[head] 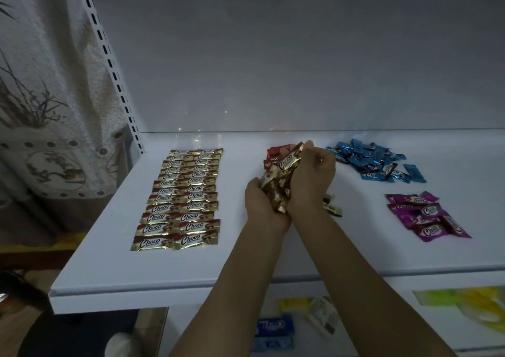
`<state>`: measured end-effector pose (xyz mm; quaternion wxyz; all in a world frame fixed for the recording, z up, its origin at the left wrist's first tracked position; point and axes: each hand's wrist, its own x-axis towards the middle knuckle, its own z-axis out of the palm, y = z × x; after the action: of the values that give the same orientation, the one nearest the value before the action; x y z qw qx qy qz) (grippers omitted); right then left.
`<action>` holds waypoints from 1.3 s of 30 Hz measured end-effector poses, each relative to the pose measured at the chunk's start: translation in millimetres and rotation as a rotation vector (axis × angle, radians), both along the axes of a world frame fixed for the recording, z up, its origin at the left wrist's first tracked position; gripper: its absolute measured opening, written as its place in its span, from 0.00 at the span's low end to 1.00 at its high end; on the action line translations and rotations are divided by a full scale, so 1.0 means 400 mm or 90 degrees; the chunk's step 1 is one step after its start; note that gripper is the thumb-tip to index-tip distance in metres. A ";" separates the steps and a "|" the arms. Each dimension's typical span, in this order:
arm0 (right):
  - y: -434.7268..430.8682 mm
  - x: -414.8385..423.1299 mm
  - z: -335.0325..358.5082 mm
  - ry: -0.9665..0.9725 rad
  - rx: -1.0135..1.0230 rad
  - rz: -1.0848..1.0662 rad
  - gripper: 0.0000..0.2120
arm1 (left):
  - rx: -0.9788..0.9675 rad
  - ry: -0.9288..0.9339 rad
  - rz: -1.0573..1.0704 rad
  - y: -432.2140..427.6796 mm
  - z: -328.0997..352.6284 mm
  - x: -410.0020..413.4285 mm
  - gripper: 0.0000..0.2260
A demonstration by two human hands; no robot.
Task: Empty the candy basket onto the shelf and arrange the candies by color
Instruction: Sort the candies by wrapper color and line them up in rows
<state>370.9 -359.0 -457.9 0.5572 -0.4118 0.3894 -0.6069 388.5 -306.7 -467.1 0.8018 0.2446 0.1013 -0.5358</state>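
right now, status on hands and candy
Left hand and right hand gripping one bundle of gold foil-wrapped candies. Two neat gold rows on white shelf; blue candy pile, purple candy pile loose. Nothing in the way.

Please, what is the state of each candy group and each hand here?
Gold rows: laid flat in two neat columns.
Gold bunch: gripped between both hands.
Red candies: loose pile, partly hidden behind the hands.
Blue candies: loose pile.
Purple candies: loose, overlapping.
Left hand: grips the gold bunch.
Right hand: grips the gold bunch.
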 end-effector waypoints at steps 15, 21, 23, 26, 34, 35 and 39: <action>-0.054 -0.016 0.041 -0.214 0.143 0.325 0.19 | 0.061 -0.008 0.058 -0.085 -0.034 0.013 0.11; -0.047 -0.038 0.064 -0.197 0.139 0.359 0.09 | 0.193 -0.248 0.137 -0.064 -0.011 0.036 0.08; -0.033 -0.046 0.077 -0.190 0.132 0.400 0.06 | 0.217 -0.289 0.163 -0.039 0.002 0.047 0.04; -0.004 -0.041 0.083 -0.125 0.077 0.422 0.07 | 0.205 -0.327 0.186 0.013 0.024 0.058 0.05; 0.130 0.000 0.114 -0.116 0.057 0.400 0.05 | 0.184 -0.569 0.187 0.208 0.070 0.098 0.07; 0.161 0.014 0.120 -0.138 0.070 0.402 0.04 | 0.184 -0.621 0.188 0.249 0.074 0.107 0.08; 0.229 0.053 0.107 -0.093 0.009 0.385 0.02 | 0.203 -0.739 0.192 0.359 0.076 0.132 0.09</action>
<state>391.9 -267.4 -415.2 0.7415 -0.4608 0.2125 -0.4391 441.4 -163.0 -436.6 0.7463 0.5961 -0.2391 -0.1745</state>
